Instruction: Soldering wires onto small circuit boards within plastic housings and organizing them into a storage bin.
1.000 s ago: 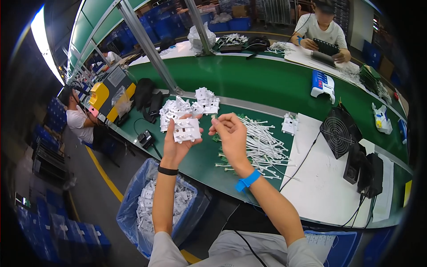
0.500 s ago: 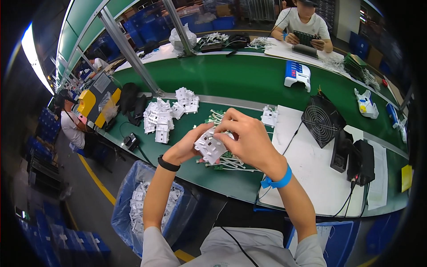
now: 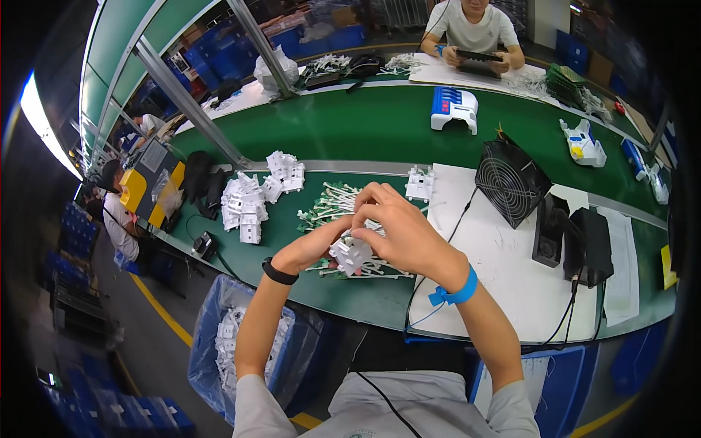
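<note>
A white plastic housing part (image 3: 349,255) is held up over the bench, its lower face partly visible. My left hand (image 3: 308,250), black band at the wrist, is closed round its left side. Pinched fingers of my right hand (image 3: 400,232), blue strap at the wrist, are at the part's upper edge; anything small between them is hidden. Behind and below the hands lies a heap of white cables with small green circuit boards (image 3: 321,209). More white housing parts (image 3: 244,207) are stacked to the left, and a single white part (image 3: 420,184) lies beyond my right hand.
A blue bin (image 3: 286,369) lined with plastic holds white parts below the bench edge. On the right, a black fan (image 3: 511,181) and black power boxes (image 3: 588,247) stand on white board (image 3: 482,281). Across the green belt (image 3: 350,124), a person holds a dark panel (image 3: 478,56).
The view has turned slightly, so bench items sit further left. The white part has tilted and shows less of its face. Both hands remain on it.
</note>
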`<action>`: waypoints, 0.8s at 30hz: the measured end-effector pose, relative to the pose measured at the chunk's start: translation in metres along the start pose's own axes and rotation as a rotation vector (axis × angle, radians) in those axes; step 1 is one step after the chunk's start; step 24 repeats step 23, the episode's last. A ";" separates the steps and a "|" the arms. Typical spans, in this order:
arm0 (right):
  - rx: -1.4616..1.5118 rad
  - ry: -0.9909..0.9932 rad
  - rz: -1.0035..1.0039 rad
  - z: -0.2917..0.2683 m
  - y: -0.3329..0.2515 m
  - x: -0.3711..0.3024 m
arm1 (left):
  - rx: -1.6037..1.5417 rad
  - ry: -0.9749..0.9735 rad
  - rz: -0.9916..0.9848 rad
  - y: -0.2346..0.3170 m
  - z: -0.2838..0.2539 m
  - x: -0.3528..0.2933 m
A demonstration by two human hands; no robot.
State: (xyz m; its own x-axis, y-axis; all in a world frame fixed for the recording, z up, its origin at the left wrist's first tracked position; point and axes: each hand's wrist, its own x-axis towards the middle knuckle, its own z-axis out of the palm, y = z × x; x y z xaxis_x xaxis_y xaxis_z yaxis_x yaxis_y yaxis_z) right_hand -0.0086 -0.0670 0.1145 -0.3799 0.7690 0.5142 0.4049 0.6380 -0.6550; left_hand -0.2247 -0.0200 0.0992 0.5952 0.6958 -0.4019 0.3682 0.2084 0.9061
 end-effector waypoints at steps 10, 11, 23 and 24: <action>0.036 -0.052 -0.003 0.007 0.014 -0.001 | 0.001 -0.018 0.014 -0.020 -0.002 0.018; 0.036 -0.055 0.001 0.008 0.017 -0.002 | -0.003 -0.020 0.012 -0.020 0.000 0.020; 0.227 -0.697 0.386 0.001 0.033 0.015 | -0.050 -0.397 -0.250 -0.020 -0.010 0.021; 0.227 -0.697 0.386 0.001 0.033 0.015 | -0.050 -0.397 -0.250 -0.020 -0.010 0.021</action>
